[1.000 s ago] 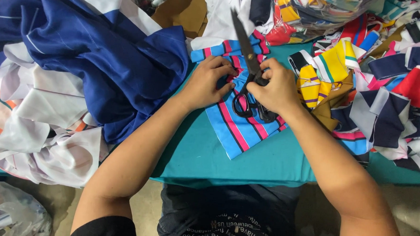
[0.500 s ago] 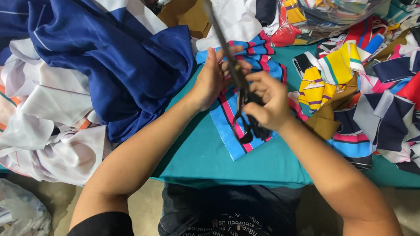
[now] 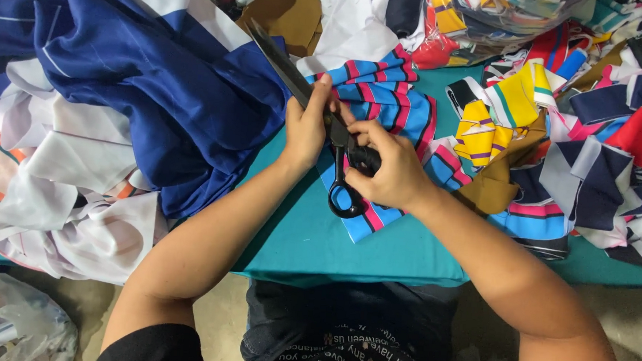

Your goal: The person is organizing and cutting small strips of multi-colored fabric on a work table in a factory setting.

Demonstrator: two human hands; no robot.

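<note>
My right hand (image 3: pixel 387 171) grips the black handles of a large pair of scissors (image 3: pixel 306 106), whose shut blades point up and to the left. My left hand (image 3: pixel 307 126) holds the scissors at the pivot, fingers wrapped over the blades. Under both hands lies a blue, pink and black striped fabric piece (image 3: pixel 384 96) on the teal table (image 3: pixel 310 238).
A big heap of dark blue cloth (image 3: pixel 143 83) and white striped cloth (image 3: pixel 56 210) fills the left. Many coloured fabric scraps (image 3: pixel 601 144) pile up on the right, yellow striped ones (image 3: pixel 500 117) among them. A plastic bag (image 3: pixel 13 329) lies on the floor at lower left.
The scissors have swung from pointing straight away to pointing up-left, and both hands have shifted left with them. My left hand moved from the fabric onto the scissors' pivot.
</note>
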